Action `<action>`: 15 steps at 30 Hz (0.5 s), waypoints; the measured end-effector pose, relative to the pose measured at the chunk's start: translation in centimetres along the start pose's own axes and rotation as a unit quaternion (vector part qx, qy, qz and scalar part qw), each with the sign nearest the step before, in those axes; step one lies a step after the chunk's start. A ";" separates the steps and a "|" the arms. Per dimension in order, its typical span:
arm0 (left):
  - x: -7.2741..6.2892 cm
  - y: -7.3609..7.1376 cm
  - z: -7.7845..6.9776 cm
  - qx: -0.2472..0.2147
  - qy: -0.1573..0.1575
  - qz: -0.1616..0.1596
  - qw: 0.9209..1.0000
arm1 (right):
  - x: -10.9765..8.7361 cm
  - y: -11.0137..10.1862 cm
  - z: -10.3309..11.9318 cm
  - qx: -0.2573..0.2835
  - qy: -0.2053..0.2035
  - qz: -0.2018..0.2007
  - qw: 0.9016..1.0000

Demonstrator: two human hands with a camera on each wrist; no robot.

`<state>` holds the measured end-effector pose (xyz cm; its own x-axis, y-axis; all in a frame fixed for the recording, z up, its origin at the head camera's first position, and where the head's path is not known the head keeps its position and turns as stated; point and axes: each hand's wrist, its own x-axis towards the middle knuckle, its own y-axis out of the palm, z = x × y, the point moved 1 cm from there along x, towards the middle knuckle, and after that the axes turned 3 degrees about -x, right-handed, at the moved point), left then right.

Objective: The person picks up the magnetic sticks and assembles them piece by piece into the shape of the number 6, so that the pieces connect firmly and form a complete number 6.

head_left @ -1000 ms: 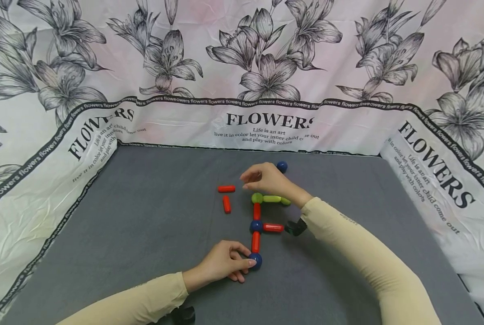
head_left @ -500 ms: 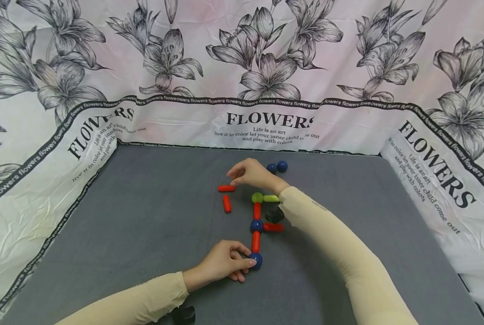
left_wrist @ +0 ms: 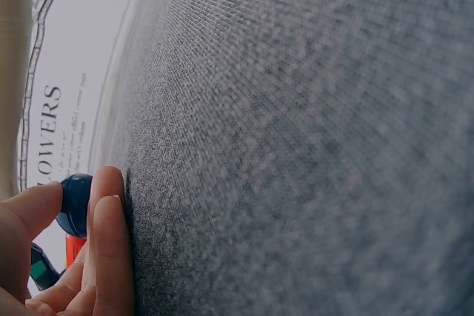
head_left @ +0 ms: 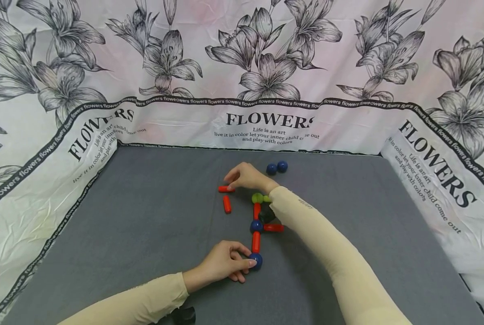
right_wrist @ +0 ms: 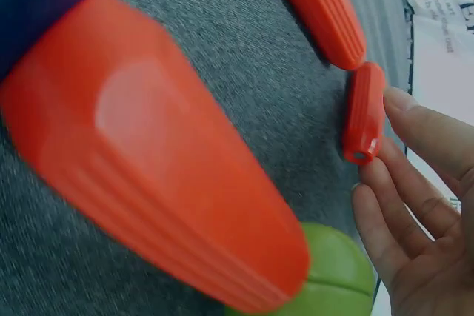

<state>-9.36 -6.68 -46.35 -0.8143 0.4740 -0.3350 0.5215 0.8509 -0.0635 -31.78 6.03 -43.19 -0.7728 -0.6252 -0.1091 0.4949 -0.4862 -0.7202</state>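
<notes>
My left hand [head_left: 225, 261] pinches a blue ball [head_left: 256, 262] at the near end of a line of magnetic pieces; its thumb and fingers press the blue ball [left_wrist: 72, 205] in the left wrist view. From it run a red rod [head_left: 256, 242], a blue ball [head_left: 257, 225], another red rod [head_left: 257, 211] and a green ball [head_left: 257, 198]. My right hand [head_left: 249, 176] has thumb and fingertips at one end of a loose red rod [right_wrist: 364, 112], which still lies on the table. Another loose red rod [head_left: 227, 204] lies close by.
A red rod [head_left: 273, 228] branches right from the middle blue ball. My right sleeve [head_left: 307, 234] covers most of a green rod [head_left: 267, 198]. Two blue balls [head_left: 276, 167] sit at the back of the grey tabletop [head_left: 165, 194]. Floral cloth [head_left: 185, 122] stands around it.
My right hand has moved left and down to the loose red rod. A second blue ball at the back has come into view. My left hand has stayed in place.
</notes>
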 end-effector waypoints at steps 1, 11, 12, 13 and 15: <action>0.0 0.0 0.0 0.001 0.000 -0.001 1.000 | 0.1 0.2 0.0 -0.003 0.002 0.002 1.000; 0.1 -0.1 0.2 0.004 -0.006 0.000 1.000 | 0.2 0.6 0.4 -0.026 0.007 0.011 1.000; 0.1 -0.1 0.2 0.004 -0.007 -0.001 1.000 | 0.1 0.6 0.5 -0.028 0.007 0.012 0.999; 0.1 -0.1 0.2 0.004 -0.007 -0.001 1.000 | 0.1 0.6 0.5 -0.030 0.008 0.013 0.999; 0.1 -0.1 0.2 0.003 -0.008 -0.002 1.000 | 0.1 0.6 0.6 -0.035 0.008 0.015 0.999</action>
<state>-9.41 -6.77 -46.54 -0.8124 0.4669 -0.3493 0.5199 0.8512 -0.0714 -31.36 5.33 -43.23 -0.7646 -0.6286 -0.1421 0.4896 -0.4233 -0.7623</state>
